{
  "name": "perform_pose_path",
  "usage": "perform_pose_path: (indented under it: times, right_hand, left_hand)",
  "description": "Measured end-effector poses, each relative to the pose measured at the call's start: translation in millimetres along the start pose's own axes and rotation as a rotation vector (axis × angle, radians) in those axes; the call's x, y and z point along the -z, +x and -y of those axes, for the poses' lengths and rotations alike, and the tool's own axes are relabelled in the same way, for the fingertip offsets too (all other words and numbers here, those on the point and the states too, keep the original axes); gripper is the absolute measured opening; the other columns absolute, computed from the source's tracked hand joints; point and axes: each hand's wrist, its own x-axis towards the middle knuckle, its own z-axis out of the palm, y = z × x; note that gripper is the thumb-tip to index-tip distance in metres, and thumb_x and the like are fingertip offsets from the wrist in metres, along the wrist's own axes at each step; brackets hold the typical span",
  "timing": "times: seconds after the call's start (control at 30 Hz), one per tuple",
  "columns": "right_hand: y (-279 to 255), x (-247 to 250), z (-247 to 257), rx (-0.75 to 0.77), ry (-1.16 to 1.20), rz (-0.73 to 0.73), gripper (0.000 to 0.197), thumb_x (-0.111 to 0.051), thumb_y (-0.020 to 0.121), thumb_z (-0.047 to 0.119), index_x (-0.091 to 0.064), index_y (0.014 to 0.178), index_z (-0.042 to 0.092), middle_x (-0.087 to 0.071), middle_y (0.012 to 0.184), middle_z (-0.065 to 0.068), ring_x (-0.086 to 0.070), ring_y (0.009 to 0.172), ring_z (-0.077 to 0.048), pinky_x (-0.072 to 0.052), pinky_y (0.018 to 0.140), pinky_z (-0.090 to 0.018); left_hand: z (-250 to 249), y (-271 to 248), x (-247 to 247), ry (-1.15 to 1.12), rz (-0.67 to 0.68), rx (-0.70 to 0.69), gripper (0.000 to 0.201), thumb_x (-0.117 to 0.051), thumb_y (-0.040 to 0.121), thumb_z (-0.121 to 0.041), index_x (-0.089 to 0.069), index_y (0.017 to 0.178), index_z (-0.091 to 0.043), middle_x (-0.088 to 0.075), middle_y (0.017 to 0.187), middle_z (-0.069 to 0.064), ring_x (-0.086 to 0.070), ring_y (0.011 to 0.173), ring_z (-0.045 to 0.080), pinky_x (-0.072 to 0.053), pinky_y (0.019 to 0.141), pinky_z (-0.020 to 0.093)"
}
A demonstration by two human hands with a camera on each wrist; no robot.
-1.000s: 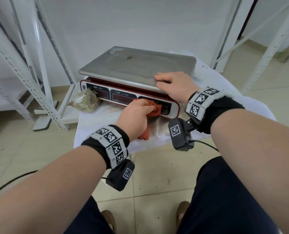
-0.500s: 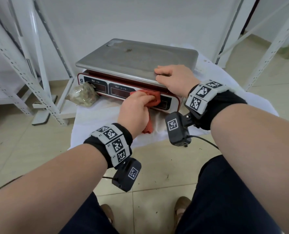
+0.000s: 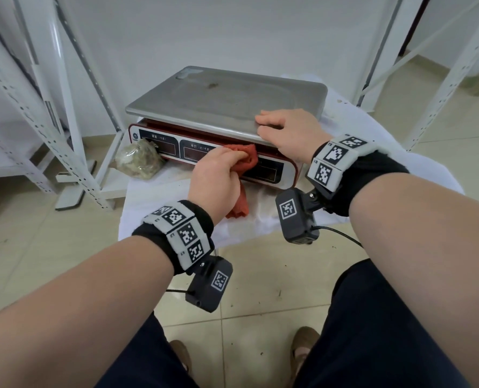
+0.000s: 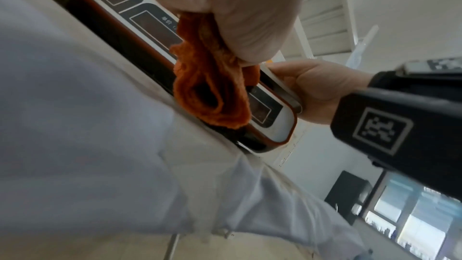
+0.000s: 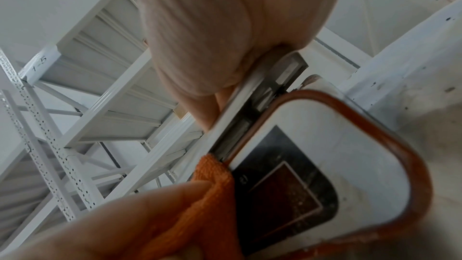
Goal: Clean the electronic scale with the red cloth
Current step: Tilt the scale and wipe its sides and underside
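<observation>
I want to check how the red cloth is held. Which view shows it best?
The left wrist view: the red cloth hangs bunched from the left hand. Head view shows less; right wrist only a corner.

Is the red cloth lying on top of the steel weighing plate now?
No, the left hand presses the red cloth against the display panel below the plate.

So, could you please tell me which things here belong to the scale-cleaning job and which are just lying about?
Part of the job:
- scale
- red cloth, held in the left hand against the display panel
- right hand, resting on the steel tray's front edge

Just lying about:
- clear bag beside the scale
- white sheet under it
- shelf frames
</observation>
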Motion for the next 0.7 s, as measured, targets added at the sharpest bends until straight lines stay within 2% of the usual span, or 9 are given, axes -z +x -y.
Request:
perform_pose_path:
  times: [0.1, 0.2, 0.37, 0.5, 0.6, 0.7]
  right_hand:
    - [0.2, 0.6, -0.4, -0.004, 0.004, -0.007, 0.035, -0.049, 0.092, 0.036, -0.060, 0.125, 0.033, -0.047, 0.141, 0.012, -0.038, 0.135, -0.009, -0.023, 0.115, -0.037]
    - [-0.8, 0.4, 0.4, -0.014, 0.005, -0.004, 0.035, -0.049, 0.092, 0.036, -0.059, 0.125, 0.033, -0.047, 0.141, 0.014, -0.039, 0.134, -0.009, -0.023, 0.115, -0.036]
    - [-3.0, 1.4, 3.5, -0.018, -0.011, 0.016, 0.036, -0.048, 0.093, 0.035, -0.058, 0.127, 0.033, -0.045, 0.142, 0.014, -0.038, 0.135, -0.010, -0.023, 0.115, -0.038]
    - [-5.6, 4.8, 5.6, -0.035, -0.007, 0.067, 0.039, -0.049, 0.093, 0.035, -0.054, 0.131, 0.031, -0.043, 0.144, 0.012, -0.033, 0.138, -0.012, -0.018, 0.117, -0.039]
    - [-11.2, 12.6, 4.9, -0.066, 0.085, 0.051, 0.037, -0.055, 0.091, 0.029, -0.058, 0.128, 0.022, -0.049, 0.141, 0.005, -0.041, 0.133, -0.009, -0.023, 0.113, -0.024]
    - [-18.1, 19.3, 3.0, -0.141, 0.051, -0.041, 0.038, -0.055, 0.090, 0.028, -0.059, 0.128, 0.020, -0.054, 0.137, 0.001, -0.047, 0.128, -0.014, -0.030, 0.107, -0.023]
  left_hand:
    - [1.0, -1.5, -2.0, 0.036, 0.058, -0.056, 0.040, -0.046, 0.067, 0.006, -0.073, 0.095, -0.005, -0.069, 0.095, 0.009, -0.064, 0.090, 0.027, -0.036, 0.086, 0.014]
    - [2.3, -3.8, -4.5, 0.125, 0.150, -0.105, 0.039, -0.041, 0.071, -0.003, -0.074, 0.091, -0.009, -0.069, 0.094, 0.007, -0.063, 0.089, 0.028, -0.044, 0.081, 0.025]
    - [-1.5, -0.4, 4.8, 0.245, 0.386, -0.056, 0.036, -0.040, 0.086, -0.005, -0.069, 0.105, -0.017, -0.061, 0.112, 0.000, -0.049, 0.108, 0.023, -0.040, 0.087, 0.029]
    - [-1.2, 2.5, 11.9, 0.291, 0.479, 0.023, 0.036, -0.042, 0.083, -0.004, -0.068, 0.103, -0.018, -0.059, 0.109, 0.001, -0.052, 0.107, 0.023, -0.045, 0.090, 0.035]
    - [-0.6, 1.0, 23.4, 0.120, 0.360, 0.058, 0.035, -0.042, 0.080, 0.000, -0.070, 0.092, -0.016, -0.058, 0.096, -0.004, -0.059, 0.093, 0.019, -0.048, 0.085, 0.030]
    - [-4.6, 3.6, 30.2, 0.049, 0.149, -0.051, 0.033, -0.044, 0.075, 0.000, -0.070, 0.094, -0.009, -0.059, 0.096, 0.005, -0.057, 0.094, 0.024, -0.039, 0.084, 0.021]
